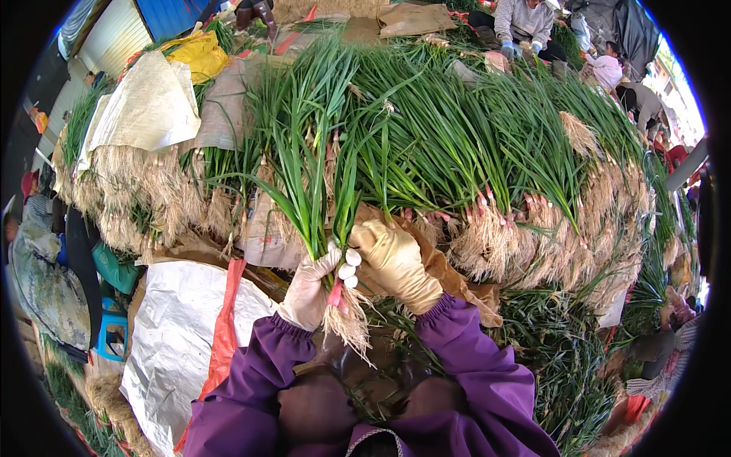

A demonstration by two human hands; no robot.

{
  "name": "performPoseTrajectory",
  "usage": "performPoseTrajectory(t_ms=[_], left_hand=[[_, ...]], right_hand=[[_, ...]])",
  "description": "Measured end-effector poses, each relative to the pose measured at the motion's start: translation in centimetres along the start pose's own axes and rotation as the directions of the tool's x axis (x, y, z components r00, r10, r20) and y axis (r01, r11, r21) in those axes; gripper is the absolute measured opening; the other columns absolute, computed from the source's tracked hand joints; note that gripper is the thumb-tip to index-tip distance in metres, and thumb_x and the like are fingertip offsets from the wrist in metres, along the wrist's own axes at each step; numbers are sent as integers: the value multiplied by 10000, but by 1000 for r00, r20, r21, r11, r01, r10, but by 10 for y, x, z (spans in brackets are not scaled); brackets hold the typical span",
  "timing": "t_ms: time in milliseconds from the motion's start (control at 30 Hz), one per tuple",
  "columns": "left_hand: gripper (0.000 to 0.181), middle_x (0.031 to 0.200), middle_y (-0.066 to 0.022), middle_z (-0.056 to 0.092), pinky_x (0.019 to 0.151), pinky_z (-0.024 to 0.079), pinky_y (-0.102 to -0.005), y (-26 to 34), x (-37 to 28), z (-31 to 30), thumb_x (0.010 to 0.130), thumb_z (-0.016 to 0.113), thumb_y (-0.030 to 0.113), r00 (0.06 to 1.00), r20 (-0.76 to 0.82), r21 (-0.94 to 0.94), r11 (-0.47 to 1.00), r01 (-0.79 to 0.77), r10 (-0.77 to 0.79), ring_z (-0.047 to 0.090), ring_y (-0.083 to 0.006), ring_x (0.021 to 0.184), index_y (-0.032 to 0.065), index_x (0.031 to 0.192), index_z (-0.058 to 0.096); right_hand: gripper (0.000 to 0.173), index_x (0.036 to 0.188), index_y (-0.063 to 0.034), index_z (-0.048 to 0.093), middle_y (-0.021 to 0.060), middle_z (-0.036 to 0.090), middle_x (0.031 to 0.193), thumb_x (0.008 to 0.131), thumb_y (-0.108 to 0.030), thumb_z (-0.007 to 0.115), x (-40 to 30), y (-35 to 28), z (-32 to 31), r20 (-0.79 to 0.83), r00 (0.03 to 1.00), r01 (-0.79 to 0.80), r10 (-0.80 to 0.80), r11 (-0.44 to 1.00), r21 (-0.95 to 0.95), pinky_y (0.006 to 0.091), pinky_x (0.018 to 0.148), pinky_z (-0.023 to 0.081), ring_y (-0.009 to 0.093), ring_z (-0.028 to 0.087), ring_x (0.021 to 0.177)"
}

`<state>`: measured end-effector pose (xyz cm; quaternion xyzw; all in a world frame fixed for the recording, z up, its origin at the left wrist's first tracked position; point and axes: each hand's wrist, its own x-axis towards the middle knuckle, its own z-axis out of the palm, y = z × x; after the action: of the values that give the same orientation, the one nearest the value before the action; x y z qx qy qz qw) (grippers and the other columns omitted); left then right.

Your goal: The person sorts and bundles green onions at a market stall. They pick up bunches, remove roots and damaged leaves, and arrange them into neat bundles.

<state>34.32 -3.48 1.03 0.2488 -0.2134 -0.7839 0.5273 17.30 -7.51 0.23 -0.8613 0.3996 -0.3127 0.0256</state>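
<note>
My left hand [313,280], in a pale glove, grips a small bunch of green garlic plants [337,217] upright before my lap. Its white-gloved fingertips wrap around the reddish stem bases, and pale stringy roots [347,323] hang below. Just right of that bunch is my right hand [394,260], in a yellowish glove, with its fingers curled against the leaves. Whether it pinches a leaf is hidden behind the glove. Beyond both hands lies a long heap of green garlic [434,125], roots towards me.
Root clusters [491,234] line the heap's near edge. A white woven sheet [171,331] with a red strip [227,314] lies left, near a blue plastic stool [112,331]. Loose leaves [554,343] cover the ground right. A person [522,28] sits beyond the heap; others are at both sides.
</note>
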Motion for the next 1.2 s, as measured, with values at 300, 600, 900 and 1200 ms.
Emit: performPoseTrajectory(t_ms=[300,600,900,1200], left_hand=[[162,884,-91,646,626,525,-300,-1,-5,0,945,580,158,992,-115,10,998,56,-54,601,-157,687,32,1046,566],[85,736,-41,586,402,425,-218,-22,0,-4,967,498,82,976,-163,673,740,1,147,537,-97,487,86,1044,462],[57,807,-98,615,450,477,-243,-22,5,10,970,486,68,982,-172,245,962,123,-82,551,-120,515,66,1016,453],[76,806,-39,529,522,406,-233,-6,0,34,983,496,127,981,-20,52,980,193,-192,437,-89,565,71,936,474]], right_hand=[[244,959,-116,564,30,523,798,722,-143,615,13,-1,-16,24,972,232,-233,944,-235,348,567,490,205,593,691],[107,758,-51,558,96,571,695,832,-124,583,-13,0,-48,388,877,175,-284,940,293,381,579,492,269,599,622],[434,1207,-36,559,153,626,1052,907,-349,584,-64,19,-36,753,633,-350,180,934,71,371,796,514,288,644,913],[337,1208,-64,528,-35,521,730,897,-180,583,-31,22,40,761,632,-641,146,-454,619,233,435,394,88,466,478]])
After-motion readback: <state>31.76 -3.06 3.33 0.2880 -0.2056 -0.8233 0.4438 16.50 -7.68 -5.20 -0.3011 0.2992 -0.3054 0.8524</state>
